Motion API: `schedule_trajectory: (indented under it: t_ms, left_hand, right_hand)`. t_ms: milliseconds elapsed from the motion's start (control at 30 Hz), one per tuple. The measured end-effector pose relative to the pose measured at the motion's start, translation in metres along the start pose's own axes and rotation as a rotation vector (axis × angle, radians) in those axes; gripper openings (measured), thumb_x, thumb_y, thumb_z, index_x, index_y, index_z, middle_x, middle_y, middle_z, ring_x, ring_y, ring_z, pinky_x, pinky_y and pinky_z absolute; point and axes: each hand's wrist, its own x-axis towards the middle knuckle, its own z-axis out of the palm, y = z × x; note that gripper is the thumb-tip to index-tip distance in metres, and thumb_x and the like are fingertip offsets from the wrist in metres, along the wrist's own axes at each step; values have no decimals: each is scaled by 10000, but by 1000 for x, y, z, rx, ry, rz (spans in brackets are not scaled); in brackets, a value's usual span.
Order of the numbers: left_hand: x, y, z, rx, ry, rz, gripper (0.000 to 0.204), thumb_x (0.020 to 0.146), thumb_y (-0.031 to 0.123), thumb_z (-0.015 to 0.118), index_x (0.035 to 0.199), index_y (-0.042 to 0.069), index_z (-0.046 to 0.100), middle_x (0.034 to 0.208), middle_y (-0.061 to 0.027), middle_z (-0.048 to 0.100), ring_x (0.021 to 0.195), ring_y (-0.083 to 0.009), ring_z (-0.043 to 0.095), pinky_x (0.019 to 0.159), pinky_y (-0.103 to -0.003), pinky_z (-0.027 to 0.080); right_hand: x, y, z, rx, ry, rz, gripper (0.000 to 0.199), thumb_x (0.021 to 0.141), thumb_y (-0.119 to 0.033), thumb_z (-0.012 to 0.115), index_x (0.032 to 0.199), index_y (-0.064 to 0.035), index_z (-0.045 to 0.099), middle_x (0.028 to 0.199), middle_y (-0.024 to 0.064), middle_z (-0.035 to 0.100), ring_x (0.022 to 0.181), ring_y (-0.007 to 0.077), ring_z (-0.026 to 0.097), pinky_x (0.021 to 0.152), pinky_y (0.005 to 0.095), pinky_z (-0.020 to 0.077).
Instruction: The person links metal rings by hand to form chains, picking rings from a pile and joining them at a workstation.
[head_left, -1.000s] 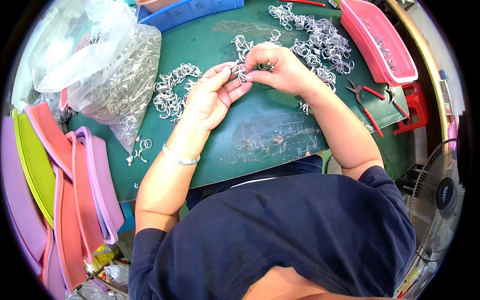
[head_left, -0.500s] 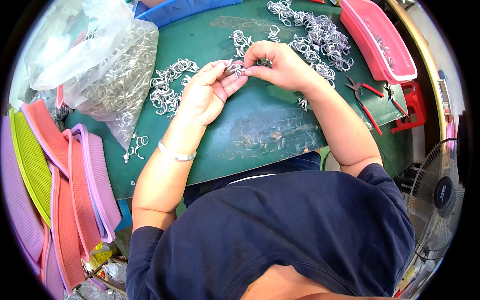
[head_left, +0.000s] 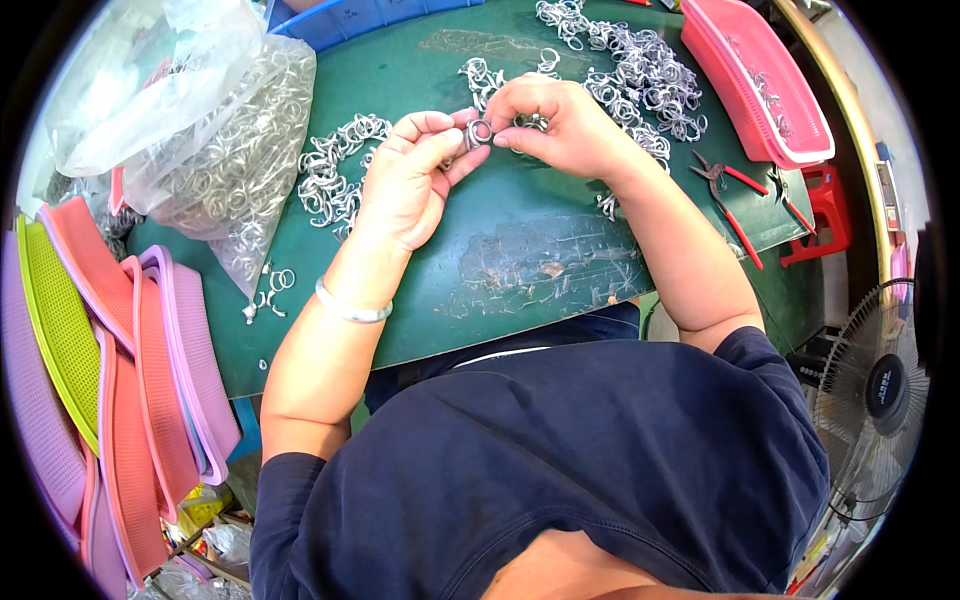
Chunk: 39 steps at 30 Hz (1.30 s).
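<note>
My left hand [head_left: 412, 180] pinches a silver metal ring [head_left: 479, 132] between thumb and fingers, its round opening turned up toward me. More metal shows under those fingertips, partly hidden. Close to the ring's right side is my right hand [head_left: 570, 130], with thumb and index finger bent toward each other. In its curl sit a few shaded metal rings [head_left: 531, 122], mostly covered by the fingers. A loose pile of similar rings [head_left: 332, 170] lies left of my left hand. Just beyond my fingertips is a small cluster of rings [head_left: 482, 82].
A larger ring heap [head_left: 655, 75] spreads behind my right hand. Pink basket [head_left: 755, 90], red-handled pliers [head_left: 722, 190] and a second pair [head_left: 785, 195] are at right. A plastic bag of rings [head_left: 235, 150], stacked coloured baskets [head_left: 190, 350] stand left; a blue tray [head_left: 370, 18] behind.
The ring in my left fingertips has turned and now shows its full circle. My right fingertips have drawn slightly apart from it.
</note>
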Motion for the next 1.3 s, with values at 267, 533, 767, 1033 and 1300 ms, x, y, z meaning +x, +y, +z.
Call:
schedule_trajectory:
  t_ms: [267,533,767,1033,1300]
  left_hand:
    - [0,-2,5,212,104,79,210,789,-2,580,989,38,530,884,-54,581,817,-151,569,732,-270,463]
    - [-1,8,0,527,164,52,188,784,56,606,970,32,588,743,35,525,621,-36,464,533,-163,373]
    - [4,4,-7,954,178,115,224,793,90,583,1002,9,581,735,30,543,603,-29,455,504,-173,367]
    - [4,0,-4,1071,153,122,300,796,142,613,1051,-6,560,724,30,531,598,-35,439,535,-170,369]
    - [-1,1,3,770,86,156,151,811,127,622,936,44,635,721,65,536,588,-17,413,521,-159,335]
  right_hand:
    - [-8,27,12,-518,149,-37,320,723,-158,636,1025,-70,578,923,53,600,951,252,521,904,383,342]
    - [-2,15,6,-416,-38,54,358,734,-125,622,1085,-92,557,928,49,581,969,229,502,882,385,340]
    - [8,8,21,-689,-72,98,248,743,-166,611,987,-135,579,911,42,580,931,225,518,833,399,349]
    - [5,13,14,-391,-12,52,111,731,-136,623,838,-129,594,778,-13,599,829,189,539,830,362,342]
    - [5,6,10,-146,0,-89,137,694,-110,657,810,-69,598,814,25,600,883,214,533,815,337,387]
